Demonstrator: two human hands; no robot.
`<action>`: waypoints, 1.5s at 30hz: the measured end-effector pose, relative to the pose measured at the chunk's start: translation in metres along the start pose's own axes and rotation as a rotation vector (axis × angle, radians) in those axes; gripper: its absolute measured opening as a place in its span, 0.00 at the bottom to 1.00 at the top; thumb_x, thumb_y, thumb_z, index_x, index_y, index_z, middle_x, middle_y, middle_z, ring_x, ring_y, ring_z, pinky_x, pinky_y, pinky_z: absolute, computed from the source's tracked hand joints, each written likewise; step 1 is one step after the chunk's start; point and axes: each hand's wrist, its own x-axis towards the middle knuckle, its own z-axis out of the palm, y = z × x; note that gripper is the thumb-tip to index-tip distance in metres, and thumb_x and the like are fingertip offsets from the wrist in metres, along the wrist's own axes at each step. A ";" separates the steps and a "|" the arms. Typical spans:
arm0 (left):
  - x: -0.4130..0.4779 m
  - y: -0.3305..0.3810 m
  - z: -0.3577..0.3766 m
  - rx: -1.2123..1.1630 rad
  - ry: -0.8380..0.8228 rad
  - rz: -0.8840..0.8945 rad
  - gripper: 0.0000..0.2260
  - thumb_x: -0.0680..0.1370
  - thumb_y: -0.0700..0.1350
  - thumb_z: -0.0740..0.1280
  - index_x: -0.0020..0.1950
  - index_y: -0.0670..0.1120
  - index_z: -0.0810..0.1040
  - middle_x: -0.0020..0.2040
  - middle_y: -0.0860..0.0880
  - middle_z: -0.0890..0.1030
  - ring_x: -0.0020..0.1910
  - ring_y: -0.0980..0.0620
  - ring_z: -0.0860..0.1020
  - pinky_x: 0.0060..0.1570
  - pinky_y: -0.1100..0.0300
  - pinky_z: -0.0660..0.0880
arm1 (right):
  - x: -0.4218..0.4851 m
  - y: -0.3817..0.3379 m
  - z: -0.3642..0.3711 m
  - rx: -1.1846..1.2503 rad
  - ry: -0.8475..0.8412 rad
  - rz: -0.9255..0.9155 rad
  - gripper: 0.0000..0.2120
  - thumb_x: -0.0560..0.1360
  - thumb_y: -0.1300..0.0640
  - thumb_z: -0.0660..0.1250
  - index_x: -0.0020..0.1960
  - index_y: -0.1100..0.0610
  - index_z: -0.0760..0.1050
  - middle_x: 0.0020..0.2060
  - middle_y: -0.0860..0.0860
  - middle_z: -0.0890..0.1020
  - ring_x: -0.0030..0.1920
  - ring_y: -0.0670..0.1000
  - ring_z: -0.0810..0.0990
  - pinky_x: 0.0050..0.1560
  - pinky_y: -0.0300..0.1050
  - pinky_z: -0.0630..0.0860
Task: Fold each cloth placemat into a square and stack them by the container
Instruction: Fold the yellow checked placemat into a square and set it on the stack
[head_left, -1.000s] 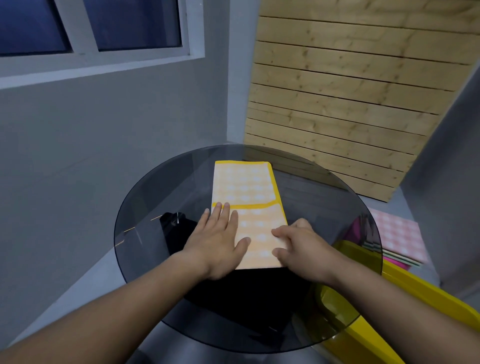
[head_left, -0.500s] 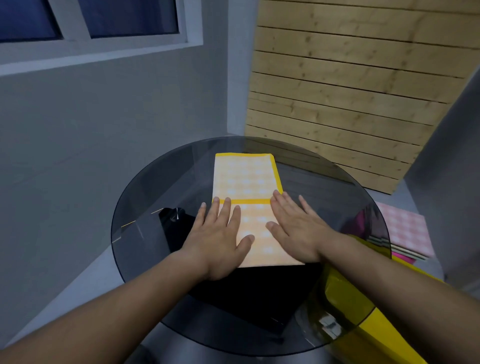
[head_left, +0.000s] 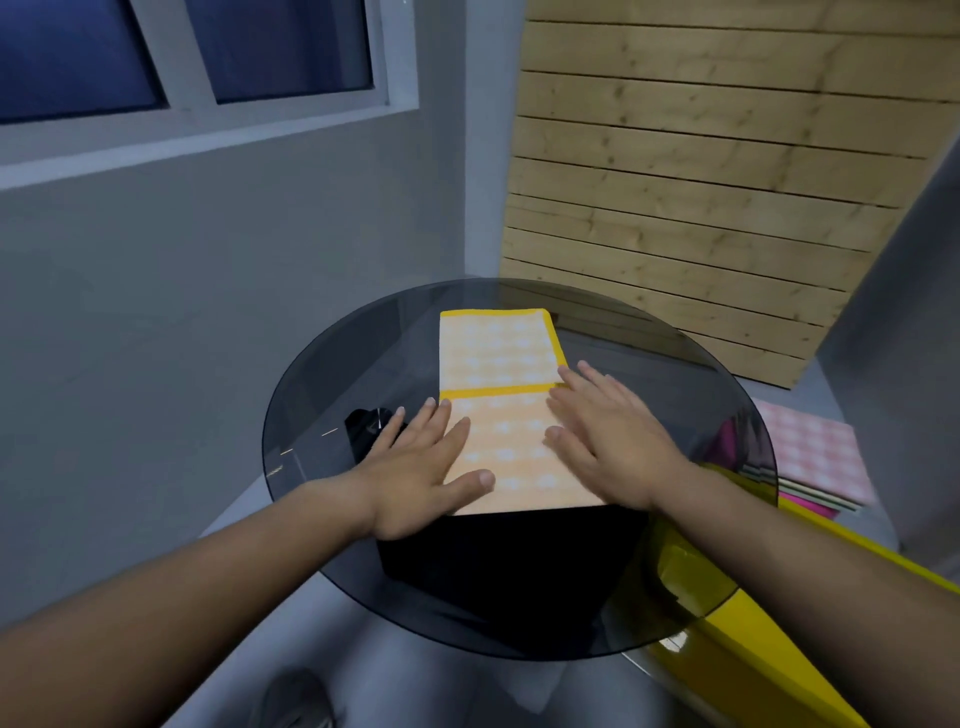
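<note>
- left hand (head_left: 421, 467): flat, palm down, fingers straight, gripping nothing. It rests on the tabletop (head_left: 665, 379) left of centre. The thumb and inner fingers lie on the placemat's left edge, the outer fingers on bare glass.
- right hand (head_left: 608, 441): also flat and relaxed, right of the tabletop's centre, pressing the cloth's right edge. The two hands are apart, with a strip of cloth showing between them.
- placemat (head_left: 498, 353): lies flat across the tabletop's centre as a long strip running from the near side to the far side.
- Handling (judgement): thin, light, limp cloth with no stiffness. It probably slides on smooth glass, so one palm should pin it while the other folds. Best hold is a pinch at the corners or along the hem, and the crease needs pressing flat.
- Look: orange with pale check dots and a yellow border on the far and right edges. A yellow hem band crosses mid-strip, and the near half is paler, so it looks like a folded-over flap.
- Beyond the tabletop's right rim: a pink checked stack (head_left: 810, 452). At the near right rim: a yellow container (head_left: 727, 639), partly seen through the glass.
</note>
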 end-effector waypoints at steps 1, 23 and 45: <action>-0.002 -0.001 -0.004 -0.045 0.044 0.038 0.39 0.77 0.71 0.46 0.82 0.51 0.43 0.81 0.50 0.36 0.77 0.55 0.30 0.77 0.51 0.33 | -0.003 -0.003 -0.006 0.130 0.027 0.007 0.24 0.78 0.38 0.55 0.68 0.49 0.71 0.77 0.47 0.64 0.79 0.47 0.52 0.78 0.50 0.52; -0.008 -0.002 -0.011 -0.347 0.125 0.141 0.29 0.72 0.61 0.74 0.72 0.57 0.73 0.78 0.56 0.64 0.76 0.66 0.55 0.68 0.72 0.54 | -0.036 -0.009 -0.014 0.486 -0.226 -0.027 0.04 0.75 0.51 0.71 0.42 0.45 0.82 0.68 0.40 0.74 0.68 0.37 0.69 0.70 0.44 0.69; 0.007 0.005 -0.045 -1.063 0.455 0.147 0.08 0.83 0.44 0.64 0.57 0.48 0.82 0.53 0.52 0.85 0.54 0.55 0.81 0.58 0.56 0.76 | -0.011 0.005 -0.043 0.961 -0.018 0.102 0.19 0.71 0.60 0.76 0.60 0.57 0.78 0.54 0.48 0.85 0.55 0.45 0.83 0.56 0.35 0.76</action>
